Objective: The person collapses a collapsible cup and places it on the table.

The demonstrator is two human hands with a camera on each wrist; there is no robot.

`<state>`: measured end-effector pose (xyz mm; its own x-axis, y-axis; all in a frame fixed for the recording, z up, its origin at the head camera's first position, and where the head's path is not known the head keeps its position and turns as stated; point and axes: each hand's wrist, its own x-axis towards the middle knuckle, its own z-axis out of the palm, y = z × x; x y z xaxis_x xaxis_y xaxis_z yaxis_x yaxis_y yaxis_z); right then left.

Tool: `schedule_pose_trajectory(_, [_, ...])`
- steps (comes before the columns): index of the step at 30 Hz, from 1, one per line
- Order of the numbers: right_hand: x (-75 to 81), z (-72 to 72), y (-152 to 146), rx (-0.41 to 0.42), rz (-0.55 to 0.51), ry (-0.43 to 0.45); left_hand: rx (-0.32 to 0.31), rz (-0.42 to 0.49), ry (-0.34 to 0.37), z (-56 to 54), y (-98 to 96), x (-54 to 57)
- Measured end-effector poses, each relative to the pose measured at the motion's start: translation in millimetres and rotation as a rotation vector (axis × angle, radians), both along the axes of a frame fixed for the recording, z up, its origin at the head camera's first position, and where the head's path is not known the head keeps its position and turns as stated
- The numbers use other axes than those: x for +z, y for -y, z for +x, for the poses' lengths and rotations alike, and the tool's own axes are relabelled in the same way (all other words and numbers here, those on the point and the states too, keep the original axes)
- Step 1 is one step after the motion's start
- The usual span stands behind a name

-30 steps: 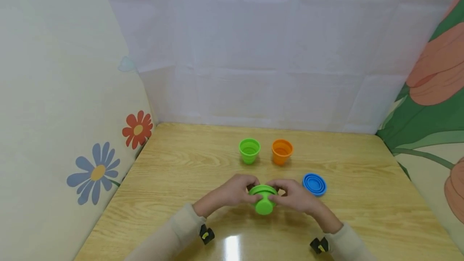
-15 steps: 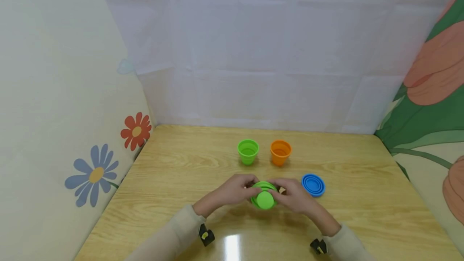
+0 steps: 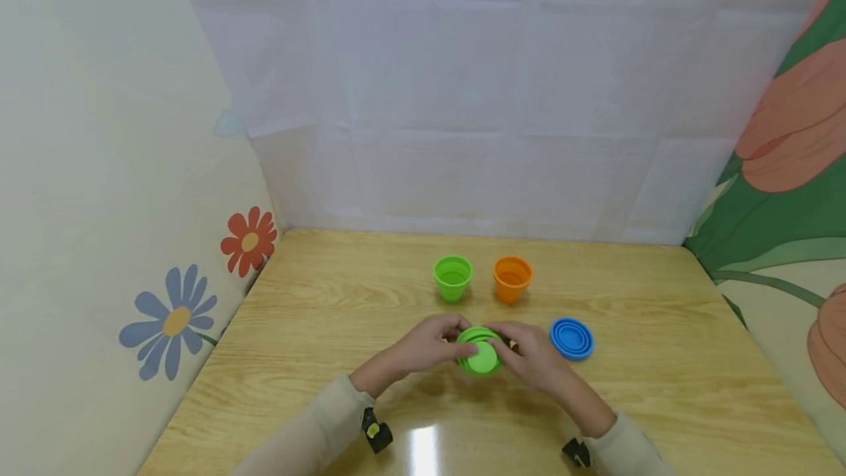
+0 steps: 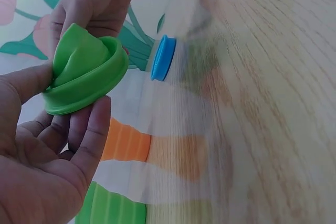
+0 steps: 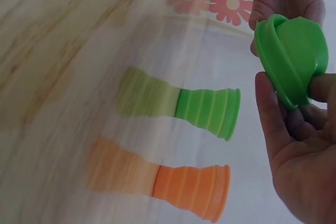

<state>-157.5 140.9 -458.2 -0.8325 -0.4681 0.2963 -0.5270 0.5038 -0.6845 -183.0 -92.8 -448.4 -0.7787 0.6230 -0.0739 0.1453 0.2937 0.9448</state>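
Both hands hold one green collapsible cup (image 3: 482, 358), its round base turned toward the head camera. My left hand (image 3: 429, 342) grips the left side, thumb over the folded wall and fingers under the rim. Opposite it, my right hand (image 3: 532, 355) pinches the right side in the same way. In the left wrist view the green cup (image 4: 86, 69) is partly folded, its wall creased and bulging unevenly above the rim. The right wrist view shows the cup (image 5: 296, 56) above the table, between the thumb and fingers of the right hand (image 5: 310, 150).
Beyond the hands stand another green cup (image 3: 452, 279) and an orange cup (image 3: 512, 280), both upright and extended. A flattened blue cup (image 3: 571, 339) lies just right of the right hand. The wooden table (image 3: 330, 270) ends at a white cloth (image 3: 423, 94).
The held green cup has tipped so its base faces the head camera more, and its wall has been pushed flatter. Both thumbs have moved in over it. The other cups stay put.
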Motion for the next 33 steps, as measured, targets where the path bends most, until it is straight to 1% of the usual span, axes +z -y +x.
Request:
schedule_pose_trajectory(3, [0.9, 0.5, -2.9, 0.018, -0.043, 0.085, 0.008, 0.000, -0.004, 0.6, -1.3, 1.8])
schedule_pose_trajectory(6, [1.5, -0.2, -7.7, 0.066, -0.124, 0.193, 0.014, -0.001, -0.008, 0.7, -2.4, 2.7])
schedule_pose_trajectory(8, [1.5, -0.9, -10.3, 0.094, -0.163, 0.231, 0.018, 0.004, -0.003, 0.5, -2.6, 2.6])
schedule_pose_trajectory(11, [0.8, -1.9, -11.7, 0.111, -0.172, 0.213, 0.022, 0.018, 0.016, 0.1, -2.9, 0.4])
schedule_pose_trajectory(15, [-0.1, -2.0, -10.1, 0.086, -0.139, 0.150, 0.028, 0.032, 0.036, 0.6, -3.1, -1.0])
schedule_pose_trajectory(18, [-0.4, -2.2, -8.3, 0.056, -0.117, 0.136, 0.034, 0.028, 0.037, 0.5, -2.9, -0.9])
schedule_pose_trajectory(21, [-0.2, -1.8, -6.7, 0.032, -0.123, 0.166, 0.040, 0.024, 0.044, 0.6, -2.5, -0.3])
schedule_pose_trajectory(27, [-0.3, -2.8, -6.7, 0.008, -0.200, 0.238, 0.072, 0.040, 0.051, 0.2, -2.8, 1.1])
schedule_pose_trajectory(31, [0.7, -2.5, -6.9, -0.014, -0.216, 0.261, 0.084, 0.054, 0.054, -0.6, -3.7, 1.1])
schedule_pose_trajectory(33, [1.1, -2.3, -6.4, -0.031, -0.208, 0.258, 0.087, 0.053, 0.055, -0.9, -4.0, 1.1])
